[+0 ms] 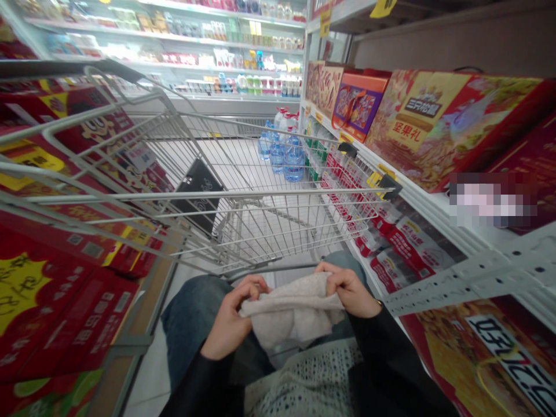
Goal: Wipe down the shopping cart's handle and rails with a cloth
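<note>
A beige cloth (pixel 290 313) is stretched between both my hands, low in the head view above my jeans-clad knees. My left hand (pixel 230 321) is closed on its left edge, fingers curled over the fabric. My right hand (pixel 350 289) pinches the cloth's upper right corner. Both hands are just in front of the near rim of a wire shopping cart (pixel 269 231).
The cart holds a black box (pixel 197 194). Red cartons (pixel 65 243) are stacked on the left. On the right, white shelves (pixel 434 202) carry gift boxes (pixel 438 124) and red packets. Water bottles (pixel 282 150) stand ahead, with a chilled display behind.
</note>
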Demonstrator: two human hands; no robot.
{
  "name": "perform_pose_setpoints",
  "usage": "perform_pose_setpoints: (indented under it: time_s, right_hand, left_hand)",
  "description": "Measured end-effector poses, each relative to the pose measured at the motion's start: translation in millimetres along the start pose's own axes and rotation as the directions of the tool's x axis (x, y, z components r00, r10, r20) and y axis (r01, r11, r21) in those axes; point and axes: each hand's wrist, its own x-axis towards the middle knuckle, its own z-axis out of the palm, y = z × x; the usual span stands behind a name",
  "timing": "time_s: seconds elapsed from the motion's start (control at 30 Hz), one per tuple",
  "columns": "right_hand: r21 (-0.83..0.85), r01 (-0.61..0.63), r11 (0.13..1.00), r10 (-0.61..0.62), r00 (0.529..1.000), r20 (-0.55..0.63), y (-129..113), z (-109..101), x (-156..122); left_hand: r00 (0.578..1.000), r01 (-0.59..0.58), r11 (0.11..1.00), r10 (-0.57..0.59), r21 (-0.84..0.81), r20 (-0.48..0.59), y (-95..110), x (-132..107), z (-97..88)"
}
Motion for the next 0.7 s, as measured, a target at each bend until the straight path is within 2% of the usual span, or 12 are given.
perform_pose_setpoints:
  time_s: [0.1,0.2,0.3,0.37,0.43,0.5,0.63,0.7]
  right_hand:
    - [0.015,0.002,1.000,-0.001,0.999,-0.053,-1.7,0.5,1.0]
    - [0.039,0.002,0.999,0.001,0.995,-0.097,-2.7,0.4,2.6]
    - [0.085,-0.012,0.996,0.019,0.995,-0.093,-2.8,0.5,3.4]
    - [0.109,-0.033,0.994,0.043,0.995,-0.094,-2.6,0.9,3.1]
    - [0.109,-0.060,0.992,0.070,0.993,-0.099,-2.6,1.1,1.8]
    - [0.099,-0.082,0.992,0.091,0.992,-0.089,-2.8,0.4,-0.5]
    - [0.087,-0.106,0.991,0.111,0.992,-0.057,-4.6,-1.9,-6.2]
    - [0.124,-0.094,0.988,0.097,0.995,-0.011,-5.8,-1.5,-7.8]
  left_hand:
    - [0.994,0.052,0.989,-0.065,-0.140,-0.091,-1.6,-1.8,3.3]
    - [0.986,0.046,0.935,-0.098,-0.353,-0.131,-4.0,-6.3,6.9]
    - [0.983,0.104,0.848,-0.167,-0.520,-0.075,-2.7,-10.7,7.9]
    - [0.976,0.177,0.801,-0.218,-0.572,-0.005,0.7,-13.0,6.2]
    - [0.970,0.227,0.770,-0.230,-0.596,0.073,4.2,-14.6,3.7]
    - [0.967,0.246,0.752,-0.232,-0.612,0.104,5.7,-15.2,3.2]
    - [0.939,0.285,0.828,-0.343,-0.484,-0.035,2.4,-13.5,14.7]
    - [0.925,0.327,0.862,-0.375,-0.388,-0.053,-0.1,-12.1,22.7]
